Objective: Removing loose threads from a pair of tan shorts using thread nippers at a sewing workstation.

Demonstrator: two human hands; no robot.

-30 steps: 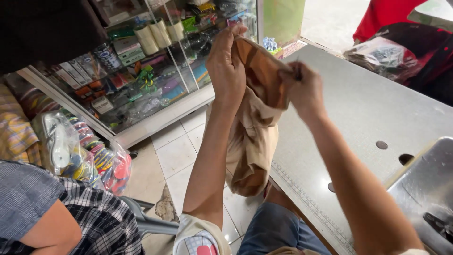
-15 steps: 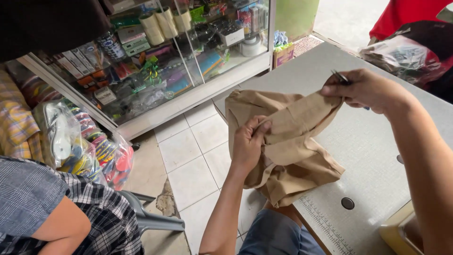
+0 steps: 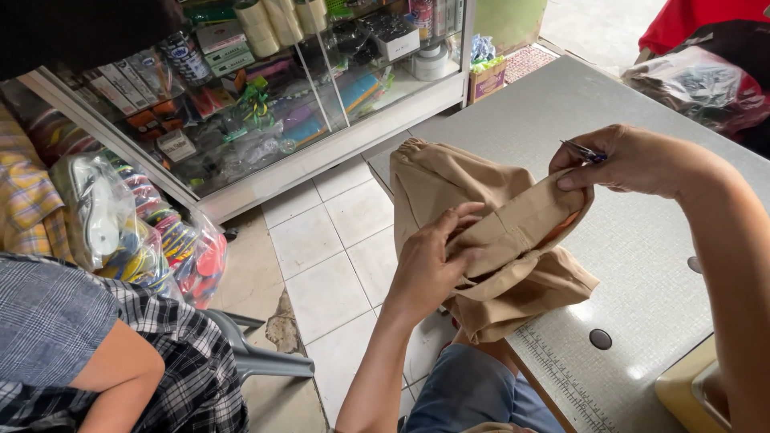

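Tan garment (image 3: 489,240) is bunched at the near-left edge of the grey worktop (image 3: 642,265), part of it hanging off toward the tiled floor (image 3: 321,240). Left hand (image 3: 429,265) is closed on a fold in the middle, fingers pressed into the cloth. Right hand (image 3: 634,160) pinches the upper right edge with the thumb and also holds a small metal tool (image 3: 584,151), thin, probably snips or tweezers, too small to tell.

Doing this well, in my judgement: keep the fold taut between both hands, keep the tool tip pointed away from the left fingers, and pull more cloth onto the worktop so its weight doesn't drag.

Hidden: the seam inside the fold, the tool tip, the garment's lower part. The machine at the near right is cut off.
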